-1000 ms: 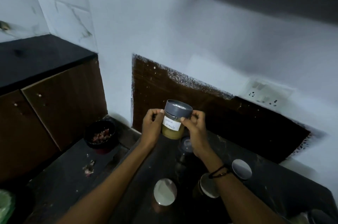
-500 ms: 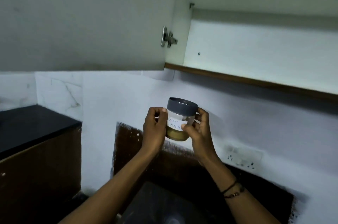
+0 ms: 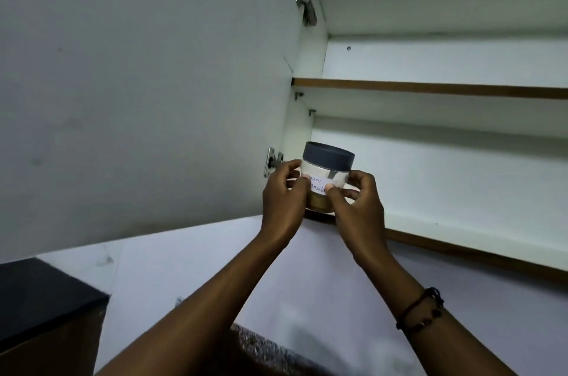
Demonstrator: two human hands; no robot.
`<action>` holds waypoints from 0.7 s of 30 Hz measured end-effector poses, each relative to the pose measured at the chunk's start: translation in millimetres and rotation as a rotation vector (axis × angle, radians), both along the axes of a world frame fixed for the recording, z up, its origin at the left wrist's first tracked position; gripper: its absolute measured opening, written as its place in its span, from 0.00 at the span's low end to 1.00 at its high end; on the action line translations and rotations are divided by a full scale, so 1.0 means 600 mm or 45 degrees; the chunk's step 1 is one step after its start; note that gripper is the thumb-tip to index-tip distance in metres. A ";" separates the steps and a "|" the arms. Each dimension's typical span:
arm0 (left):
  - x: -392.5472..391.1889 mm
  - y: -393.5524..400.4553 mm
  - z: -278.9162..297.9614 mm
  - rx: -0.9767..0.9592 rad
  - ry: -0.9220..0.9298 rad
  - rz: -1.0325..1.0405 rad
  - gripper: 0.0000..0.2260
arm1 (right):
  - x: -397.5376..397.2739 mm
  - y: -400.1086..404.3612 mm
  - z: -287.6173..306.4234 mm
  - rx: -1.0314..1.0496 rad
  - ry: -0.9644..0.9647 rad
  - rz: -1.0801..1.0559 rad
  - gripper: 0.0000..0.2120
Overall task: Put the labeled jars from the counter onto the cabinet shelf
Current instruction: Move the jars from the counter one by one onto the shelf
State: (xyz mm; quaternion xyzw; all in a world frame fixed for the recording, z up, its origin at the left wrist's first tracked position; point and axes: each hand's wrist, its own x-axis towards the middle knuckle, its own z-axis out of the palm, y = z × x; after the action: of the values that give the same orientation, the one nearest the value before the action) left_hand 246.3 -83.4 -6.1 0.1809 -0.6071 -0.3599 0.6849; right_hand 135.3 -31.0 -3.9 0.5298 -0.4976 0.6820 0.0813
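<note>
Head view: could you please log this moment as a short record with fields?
jar: glass, grey lid, white handwritten label, yellowish powder
left hand: grips jar's left side
right hand: grips jar's right side, thumb on label
jar place: at bottom shelf's front left corner; resting or not, cannot tell
bottom shelf: wood-edged, white inside
door: open, left of jar

Dim, cool, even light; soft shadows under shelves; wide-angle bending at edges; slight softness.

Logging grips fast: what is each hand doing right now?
Left hand: grips the labeled jar.
Right hand: grips the same jar.
</note>
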 end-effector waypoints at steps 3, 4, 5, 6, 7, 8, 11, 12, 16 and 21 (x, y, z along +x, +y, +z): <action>-0.027 -0.034 0.030 0.002 -0.119 0.058 0.18 | -0.019 -0.040 0.031 0.065 -0.002 -0.095 0.20; -0.036 -0.045 0.036 0.004 -0.163 0.072 0.18 | -0.026 -0.052 0.038 0.095 -0.009 -0.109 0.20; -0.044 -0.057 0.042 0.002 -0.206 0.092 0.17 | -0.033 -0.064 0.047 0.132 -0.010 -0.122 0.19; -0.053 -0.069 0.046 -0.002 -0.251 0.120 0.17 | -0.041 -0.077 0.054 0.183 0.002 -0.139 0.17; -0.061 -0.080 0.050 -0.005 -0.300 0.151 0.16 | -0.048 -0.089 0.061 0.248 0.025 -0.160 0.15; -0.070 -0.092 0.054 -0.003 -0.348 0.173 0.15 | -0.055 -0.100 0.068 0.314 0.046 -0.175 0.14; -0.090 -0.122 0.061 0.058 -0.464 0.152 0.15 | -0.065 -0.127 0.079 0.453 0.085 -0.185 0.13; -0.095 -0.131 0.062 0.088 -0.493 0.131 0.15 | -0.068 -0.134 0.080 0.482 0.101 -0.185 0.13; -0.106 -0.170 0.063 0.180 -0.592 0.063 0.13 | -0.082 -0.163 0.080 0.622 0.111 -0.110 0.15; -0.117 -0.211 0.057 0.209 -0.674 0.009 0.15 | -0.086 -0.189 0.081 0.735 0.034 0.056 0.19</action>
State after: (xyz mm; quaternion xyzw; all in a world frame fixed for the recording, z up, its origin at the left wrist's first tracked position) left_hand 176.0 -209.9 28.2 0.3256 -0.7333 -0.3457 0.4866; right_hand 83.8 -144.3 44.8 0.5507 -0.6583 0.5068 -0.0812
